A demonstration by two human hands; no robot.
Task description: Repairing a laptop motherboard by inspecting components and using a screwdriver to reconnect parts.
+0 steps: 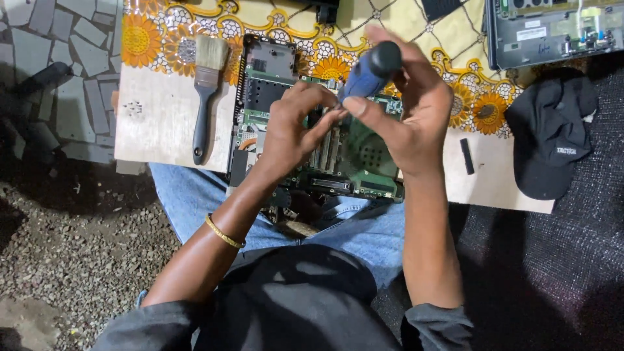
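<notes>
Right hand gripping blue-handled screwdriver, tilted over green circuit board. Left hand pinched near shaft, probably touching it. Paintbrush beside board on table.

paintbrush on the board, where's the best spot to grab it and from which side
Probably the dark handle of the paintbrush, from above. It lies flat on the pale board, bristles toward the flowered cloth, handle end toward the person and nothing against it. The left hand is nearer; the right hand holds the blue screwdriver.
</notes>
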